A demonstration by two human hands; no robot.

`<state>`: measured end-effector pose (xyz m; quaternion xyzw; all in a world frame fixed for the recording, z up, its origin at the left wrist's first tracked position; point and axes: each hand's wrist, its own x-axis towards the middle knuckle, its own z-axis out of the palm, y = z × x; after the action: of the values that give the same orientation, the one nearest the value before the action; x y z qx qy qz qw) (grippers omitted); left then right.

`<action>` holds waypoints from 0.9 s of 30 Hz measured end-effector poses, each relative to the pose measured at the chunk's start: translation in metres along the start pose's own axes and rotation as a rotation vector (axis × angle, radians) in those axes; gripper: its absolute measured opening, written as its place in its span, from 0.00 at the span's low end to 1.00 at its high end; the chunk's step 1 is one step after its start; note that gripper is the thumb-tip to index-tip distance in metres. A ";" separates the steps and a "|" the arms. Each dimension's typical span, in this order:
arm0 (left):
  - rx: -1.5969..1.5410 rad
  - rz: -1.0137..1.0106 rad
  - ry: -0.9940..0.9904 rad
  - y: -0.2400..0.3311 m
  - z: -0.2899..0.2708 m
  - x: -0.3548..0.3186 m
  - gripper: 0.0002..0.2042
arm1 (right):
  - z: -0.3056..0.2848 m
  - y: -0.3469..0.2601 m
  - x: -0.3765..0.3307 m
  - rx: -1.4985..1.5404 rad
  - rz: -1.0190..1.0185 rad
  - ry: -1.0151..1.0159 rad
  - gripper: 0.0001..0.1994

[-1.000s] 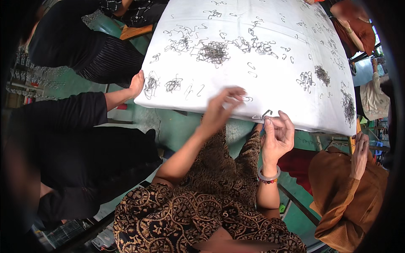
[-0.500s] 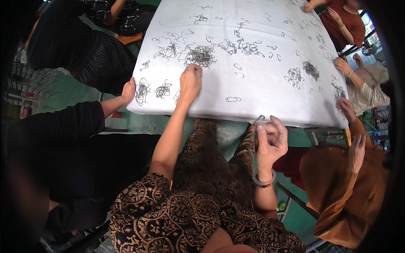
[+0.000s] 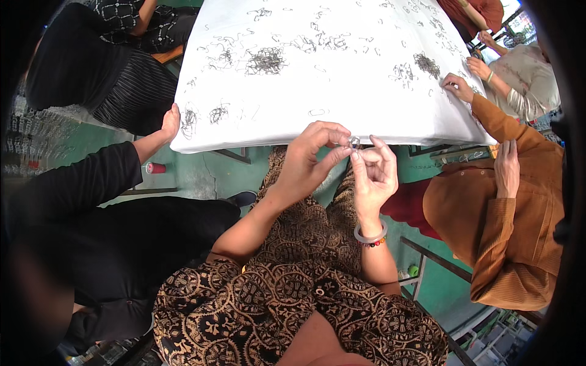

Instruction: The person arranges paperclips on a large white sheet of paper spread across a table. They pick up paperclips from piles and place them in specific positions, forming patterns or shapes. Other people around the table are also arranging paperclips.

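In front of the table's near edge, my left hand and my right hand meet at their fingertips. Both pinch a small grey bent-wire piece, whose exact shape the fingers partly cover. A bracelet and a beaded string circle my right wrist. Beyond my hands, the white cloth-covered table carries a dense tangle of dark wire pieces and looser scatterings of them. An oval wire link lies alone near the front edge.
A co-worker's black sleeve is close on my left, with a hand at the table corner. To my right, a person in brown reaches over another wire pile. More people line the far sides. A red spool stands on the green floor.
My left hand has come back from the dark wire tangle to meet my right hand at the wire piece. The brown-sleeved person's hand has moved up over the table at right.
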<state>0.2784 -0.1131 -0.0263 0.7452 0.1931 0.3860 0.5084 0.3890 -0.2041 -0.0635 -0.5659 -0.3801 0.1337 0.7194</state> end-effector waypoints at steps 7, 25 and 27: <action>-0.184 -0.136 0.055 -0.003 0.000 0.001 0.05 | -0.003 0.007 -0.006 -0.102 -0.014 -0.096 0.19; -0.123 -0.178 -0.014 0.000 -0.013 -0.012 0.05 | 0.054 0.141 0.141 -0.683 -0.090 -0.436 0.21; -0.129 -0.161 0.018 -0.005 -0.008 -0.012 0.05 | 0.040 0.104 0.126 -0.483 0.067 -0.302 0.23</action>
<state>0.2648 -0.1145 -0.0341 0.6893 0.2315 0.3625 0.5829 0.4703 -0.0635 -0.1057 -0.7066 -0.4850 0.1458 0.4942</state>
